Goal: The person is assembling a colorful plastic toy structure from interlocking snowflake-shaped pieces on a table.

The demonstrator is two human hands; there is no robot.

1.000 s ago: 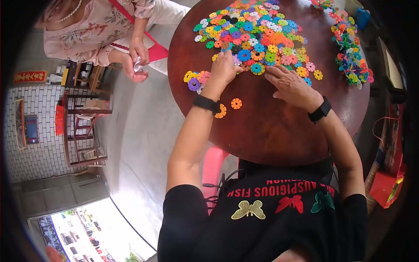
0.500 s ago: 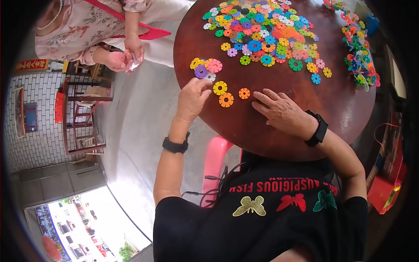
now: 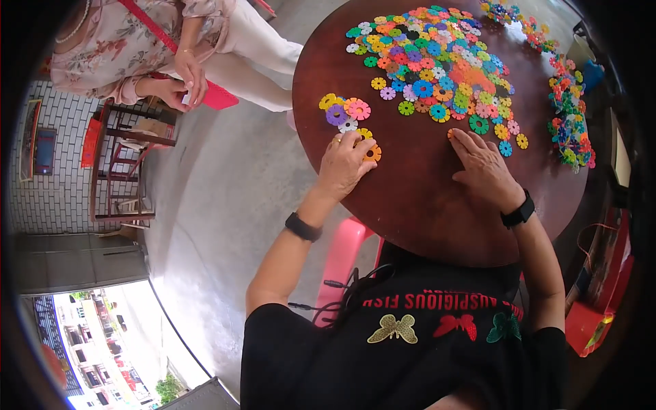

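Observation:
On the round dark-red table [image 3: 410,205], my left hand [image 3: 340,167] has its fingers curled over an orange flower-shaped plastic disc [image 3: 373,154], pinching its edge. A yellow disc [image 3: 365,133] shows partly behind those fingers. Just beyond lie a white disc [image 3: 348,125], a purple one [image 3: 335,114], a pink one [image 3: 357,108] and another yellow one [image 3: 326,102]. My right hand [image 3: 486,167] is open, palm down, its index and middle fingertips touching a small orange disc [image 3: 451,134]. Its thumb stands apart from that disc.
A large pile of multicoloured discs [image 3: 437,68] spreads over the far table. Linked discs [image 3: 570,116] line the right edge. At the upper left a person in a floral top [image 3: 123,55] holds something small and white. A pink stool [image 3: 342,256] stands below the table's near-left edge.
My right hand has moved the small orange disc away to the right, close to the pile. My left hand has shifted from beside the white disc onto the yellow and orange ones. The view has shifted slightly.

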